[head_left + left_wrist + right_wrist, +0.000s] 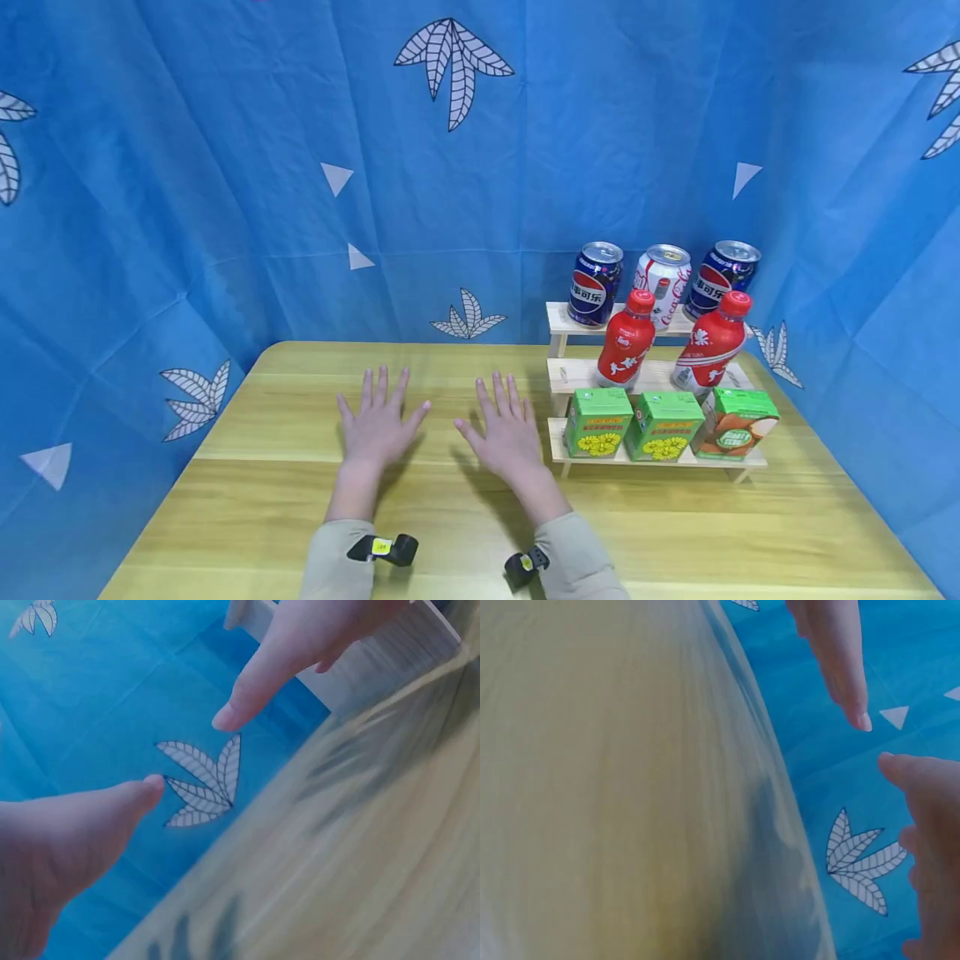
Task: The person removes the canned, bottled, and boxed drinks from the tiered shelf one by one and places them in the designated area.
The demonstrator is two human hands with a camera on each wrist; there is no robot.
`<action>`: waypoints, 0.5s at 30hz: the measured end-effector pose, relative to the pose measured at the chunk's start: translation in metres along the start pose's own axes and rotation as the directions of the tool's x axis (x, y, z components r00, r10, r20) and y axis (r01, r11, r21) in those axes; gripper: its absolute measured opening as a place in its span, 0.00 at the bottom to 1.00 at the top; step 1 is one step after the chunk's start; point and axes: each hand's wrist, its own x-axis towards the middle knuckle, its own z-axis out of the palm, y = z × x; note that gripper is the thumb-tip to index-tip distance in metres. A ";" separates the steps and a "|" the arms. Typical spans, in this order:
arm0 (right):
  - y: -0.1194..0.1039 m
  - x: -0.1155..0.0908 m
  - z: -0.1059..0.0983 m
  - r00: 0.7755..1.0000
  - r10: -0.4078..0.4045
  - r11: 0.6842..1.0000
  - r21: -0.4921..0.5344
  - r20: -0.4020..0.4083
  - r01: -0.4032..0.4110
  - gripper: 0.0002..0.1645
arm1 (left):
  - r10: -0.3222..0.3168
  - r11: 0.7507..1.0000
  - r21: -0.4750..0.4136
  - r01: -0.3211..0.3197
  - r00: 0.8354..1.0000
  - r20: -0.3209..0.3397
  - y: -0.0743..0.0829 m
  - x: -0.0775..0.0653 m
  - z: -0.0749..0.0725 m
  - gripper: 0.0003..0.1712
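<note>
My left hand (377,429) is spread over the wooden table with its fingers straight and holds nothing. To its right, my right hand (510,433) is spread in the same way, and it is empty too. Shadows fall on the table beside both hands. In the left wrist view the thumb of the left hand (75,840) and part of the right hand (277,660) point toward each other, apart. The right hand is nearest to a three-step wooden rack (558,375), whose left end lies just beyond its fingers.
On the rack's top step stand a blue Pepsi can (595,287), a white Coca-Cola can (662,283) and another blue can (722,279). Two red bottles (626,346) occupy the middle step. Green drink cartons (597,425) line the bottom one. Blue cloth (450,208) hangs around the table (465,533).
</note>
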 end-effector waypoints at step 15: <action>-0.006 -0.019 -0.040 0.997 -0.064 0.995 -0.077 -0.050 0.060 0.47 | 0.114 0.990 0.087 -0.108 0.991 -0.070 0.006 -0.008 -0.052 0.45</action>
